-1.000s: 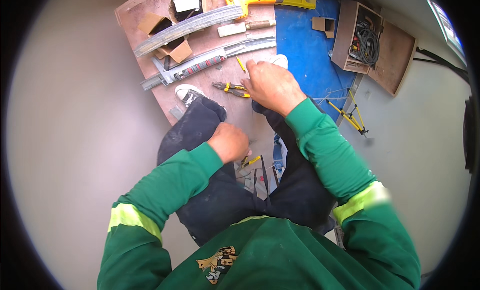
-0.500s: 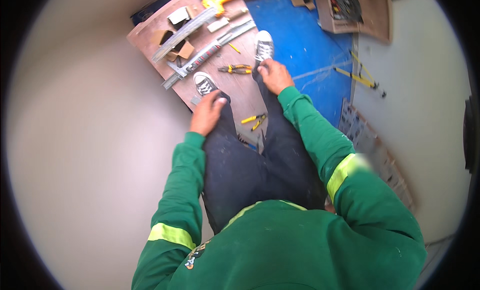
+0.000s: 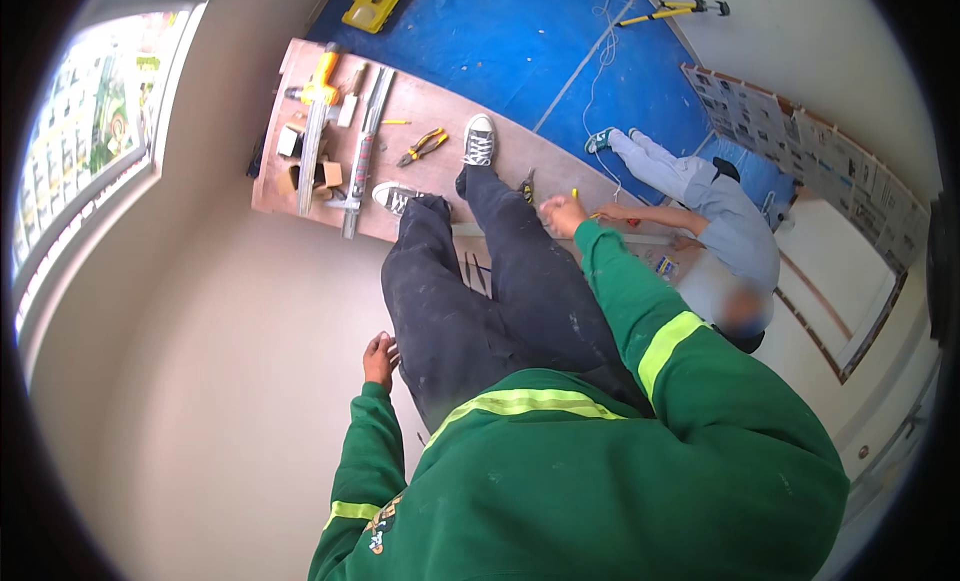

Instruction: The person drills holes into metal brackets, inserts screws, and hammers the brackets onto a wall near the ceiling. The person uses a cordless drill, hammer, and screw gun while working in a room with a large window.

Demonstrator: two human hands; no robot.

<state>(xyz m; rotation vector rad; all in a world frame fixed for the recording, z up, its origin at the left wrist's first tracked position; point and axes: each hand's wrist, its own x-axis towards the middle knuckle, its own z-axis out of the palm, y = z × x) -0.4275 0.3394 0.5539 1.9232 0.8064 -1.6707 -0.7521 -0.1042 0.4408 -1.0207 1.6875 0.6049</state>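
Observation:
My left hand (image 3: 379,361) hangs beside my left thigh, its fingers loosely apart with nothing in them. Out past my right knee is my right hand (image 3: 565,214), fingers curled. A small yellow tip (image 3: 575,193) shows just beyond it; whether it is held I cannot tell. Close by is a co-worker's hand (image 3: 612,212) with a slim yellow thing at its fingers. Both my shoes stand on a wooden board (image 3: 440,112). On it, ahead of my feet, lie yellow-and-black pliers (image 3: 422,148). A dark tool with yellow (image 3: 527,186) lies beside my right leg, partly hidden.
Metal profiles (image 3: 367,141), an orange-yellow drill (image 3: 322,78), small open boxes (image 3: 328,176) and a yellow pencil (image 3: 396,122) lie on the board's left. The co-worker (image 3: 735,231) is at the right. A yellow case (image 3: 376,3) and a cable (image 3: 592,91) lie on the blue floor.
My view has swung right, bringing in the co-worker and a window. Both hands have left my lower legs: the left dropped to my side, the right reached out toward the co-worker's hand.

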